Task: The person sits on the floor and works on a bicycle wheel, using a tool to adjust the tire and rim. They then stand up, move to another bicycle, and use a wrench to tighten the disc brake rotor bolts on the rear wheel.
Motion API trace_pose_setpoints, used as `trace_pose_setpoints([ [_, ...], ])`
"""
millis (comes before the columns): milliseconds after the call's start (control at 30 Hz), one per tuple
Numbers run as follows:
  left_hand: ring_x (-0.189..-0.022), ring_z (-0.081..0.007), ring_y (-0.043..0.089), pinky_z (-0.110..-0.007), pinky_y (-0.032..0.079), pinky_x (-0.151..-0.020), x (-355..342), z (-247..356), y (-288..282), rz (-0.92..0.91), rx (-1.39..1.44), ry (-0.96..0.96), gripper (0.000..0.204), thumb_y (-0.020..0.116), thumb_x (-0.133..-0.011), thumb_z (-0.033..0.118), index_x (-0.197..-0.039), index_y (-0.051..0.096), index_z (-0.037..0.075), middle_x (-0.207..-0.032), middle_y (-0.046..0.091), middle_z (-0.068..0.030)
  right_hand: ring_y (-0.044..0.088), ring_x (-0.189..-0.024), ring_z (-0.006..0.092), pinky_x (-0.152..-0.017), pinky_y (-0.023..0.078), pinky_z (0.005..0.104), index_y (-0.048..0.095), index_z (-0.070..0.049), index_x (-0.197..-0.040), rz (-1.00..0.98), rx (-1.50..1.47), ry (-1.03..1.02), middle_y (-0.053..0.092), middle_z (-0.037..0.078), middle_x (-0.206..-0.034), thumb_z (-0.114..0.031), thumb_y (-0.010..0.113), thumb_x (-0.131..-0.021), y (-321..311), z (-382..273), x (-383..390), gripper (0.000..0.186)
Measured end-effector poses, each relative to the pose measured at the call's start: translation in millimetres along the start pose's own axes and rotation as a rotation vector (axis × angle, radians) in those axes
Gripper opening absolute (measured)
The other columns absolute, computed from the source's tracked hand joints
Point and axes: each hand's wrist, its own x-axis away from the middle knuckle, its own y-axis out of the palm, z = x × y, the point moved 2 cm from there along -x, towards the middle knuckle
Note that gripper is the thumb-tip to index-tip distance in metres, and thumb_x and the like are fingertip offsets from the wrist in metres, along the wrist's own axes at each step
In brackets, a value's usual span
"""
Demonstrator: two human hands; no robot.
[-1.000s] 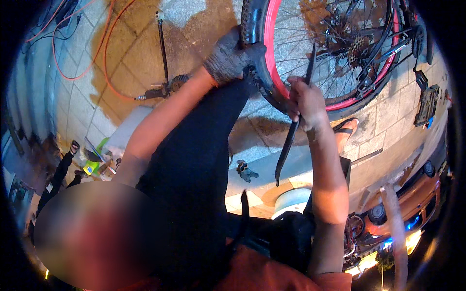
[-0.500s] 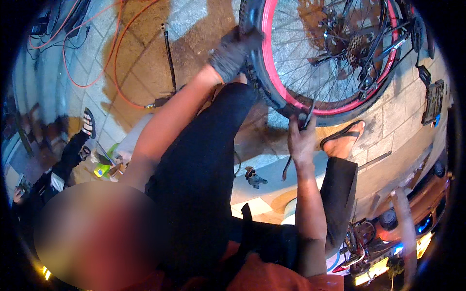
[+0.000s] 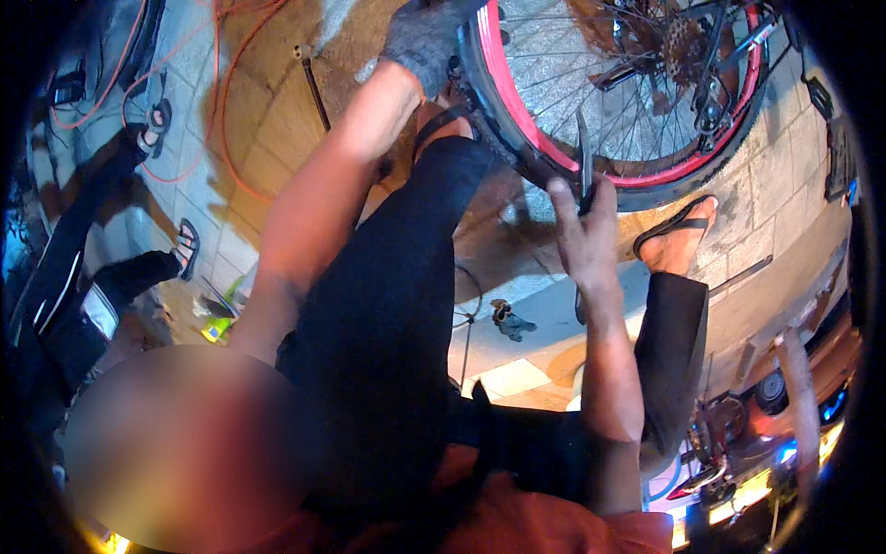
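A bicycle wheel with a pink rim (image 3: 526, 115) and a black tyre (image 3: 512, 152) stands in front of me, with its cassette (image 3: 681, 60) at the hub. On the tyre's upper left side, my left hand (image 3: 420, 44), in a dark grey glove, grips the tyre; its fingertips are partly hidden. My bare right hand (image 3: 589, 226) is closed round a long metal tyre lever (image 3: 584, 148) at the rim's lower edge. One end of the lever points up across the spokes, and its other end comes out below the hand by the wrist.
An orange air hose (image 3: 221, 129) curls over the paving at left, near a dark rod-like tool (image 3: 314, 88). A grey crumpled glove-like thing (image 3: 512, 321) lies between my legs. Another person's legs (image 3: 69, 222) are at far left. A dark case (image 3: 838, 157) lies at right.
The lever's upper end now reaches further up over the spokes. My left hand appears higher along the tyre. More of the other person's legs shows at left, and the whole view has shifted.
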Motion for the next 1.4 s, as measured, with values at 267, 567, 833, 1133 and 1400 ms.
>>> trace_pose_setpoints([
  [267,-0.083,-0.0142,0.066,-0.034,0.055,-0.075,38.7,-76.5,-24.9,-0.159,-0.445,0.024,0.042,0.082,-0.086,0.039,-0.110,0.073,0.005,-0.092,0.072,-0.0047,0.068,-0.085,0.0264,-0.078,0.053,0.0386,0.067,0.001,-0.125,-0.322,-0.194,0.009,0.070,0.014,-0.089,-0.043,0.054,-0.107,-31.5,-2.7,-23.3,0.049],
  [567,-0.071,-0.0166,0.069,-0.034,0.058,-0.060,35.4,-64.7,-25.5,-0.250,-0.654,0.157,0.034,0.082,-0.086,0.030,-0.099,0.073,0.000,-0.085,0.073,-0.0081,0.042,-0.051,0.0081,-0.042,0.032,0.0261,0.073,-0.014,-0.113,-0.895,-0.113,0.394,0.052,-0.002,-0.067,-0.062,0.050,-0.102,-73.4,0.7,-77.8,0.055],
  [833,-0.095,-0.0220,0.069,-0.037,0.056,-0.087,41.4,-57.7,-23.6,-0.201,-0.658,-0.109,0.044,0.082,-0.086,0.033,-0.116,0.073,0.001,-0.104,0.075,-0.0078,0.043,-0.044,0.0081,-0.038,0.032,0.0268,0.072,-0.014,-0.107,-1.109,0.133,0.371,0.053,-0.002,-0.062,-0.067,0.052,-0.099,-82.0,-13.1,-138.7,0.057],
  [1133,-0.098,-0.0197,0.069,-0.035,0.056,-0.089,37.9,-62.6,-27.3,-0.242,-0.562,-0.025,0.044,0.080,-0.088,0.031,-0.120,0.071,0.002,-0.106,0.075,-0.0070,0.043,-0.043,0.0091,-0.037,0.030,0.0271,0.077,-0.009,-0.104,-1.110,0.250,0.232,0.049,-0.002,-0.056,-0.064,0.053,-0.101,-77.5,-27.0,-154.4,0.061],
  [1400,-0.065,-0.0163,0.066,-0.032,0.055,-0.055,38.4,-72.0,-24.6,-0.237,-0.464,0.094,0.032,0.083,-0.085,0.030,-0.098,0.073,0.002,-0.083,0.072,-0.0081,0.041,-0.043,0.0074,-0.036,0.030,0.0260,0.076,-0.008,-0.101,-1.120,0.116,0.367,0.050,-0.002,-0.058,-0.061,0.055,-0.101,-70.7,-17.9,-136.6,0.057],
])
